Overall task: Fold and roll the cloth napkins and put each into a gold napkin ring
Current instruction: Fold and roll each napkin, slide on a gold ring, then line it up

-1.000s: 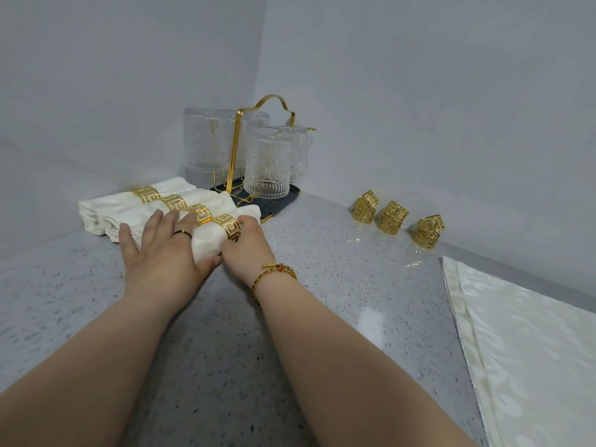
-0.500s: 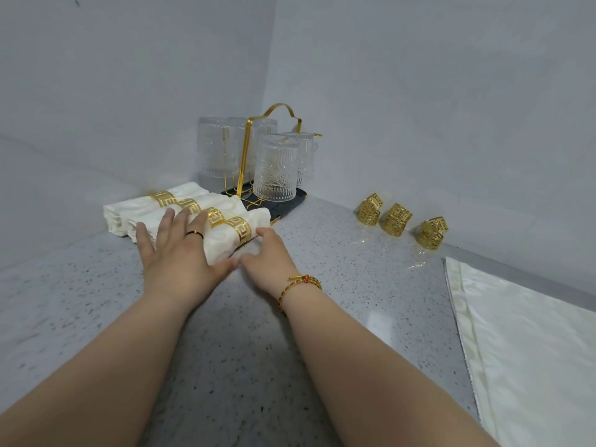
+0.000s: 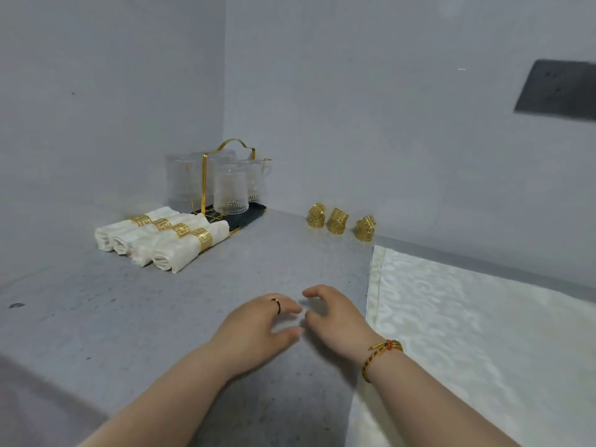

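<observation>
"How many were done?"

"Four cream cloth rolled napkins [image 3: 154, 243] lay side by side, touching, at the far left near the wall corner. Each sat in a gold fretwork band [image 3: 201, 237]. Three loose gold openwork napkin rings [image 3: 337, 221] stood in a row along the right wall."

"And unrolled?"

"One flat cream damask napkin [image 3: 467, 317] lay at the right, its hemmed edge just beside the right hand [image 3: 335, 321]."

"What did the hands hold?"

"Nothing. The left hand [image 3: 258, 327] and the right had their fingers loosely curled, tips nearly meeting, over the speckled grey stone counter [image 3: 161, 317]. Open counter stretched from them to the rolls."

"Behind the rolls?"

"Ribbed clear glasses in a gold wire rack [image 3: 225, 182] on a dark tray [image 3: 254, 212]; their number was unclear."
</observation>
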